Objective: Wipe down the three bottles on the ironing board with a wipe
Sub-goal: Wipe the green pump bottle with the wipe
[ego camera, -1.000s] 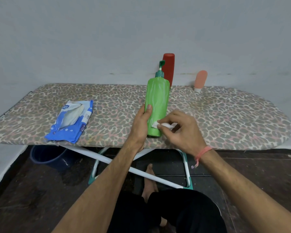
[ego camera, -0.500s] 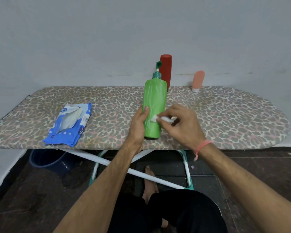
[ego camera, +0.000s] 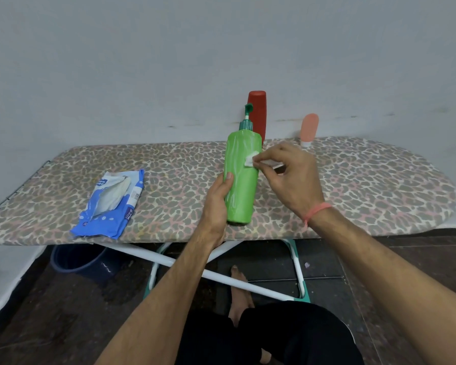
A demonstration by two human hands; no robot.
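Observation:
A tall green pump bottle (ego camera: 241, 177) stands upright near the front edge of the leopard-print ironing board (ego camera: 366, 185). My left hand (ego camera: 216, 204) grips its lower left side. My right hand (ego camera: 290, 175) pinches a small folded white wipe (ego camera: 250, 160) and presses it against the bottle's upper right side. Behind the green bottle a red bottle (ego camera: 258, 114) stands by the wall, partly hidden. A small pink bottle (ego camera: 309, 129) stands upside down on its white cap to the right of it.
An opened blue pack of wipes (ego camera: 111, 204) lies on the board's left part. Under the board are its white and teal legs (ego camera: 298, 270), a dark blue bucket (ego camera: 82, 262) at the left, and my bare foot (ego camera: 238, 280). A grey wall rises right behind the board.
My right hand has slid the wipe up the green bottle, from near its base to its upper side. My left hand has kept its grip on the bottle.

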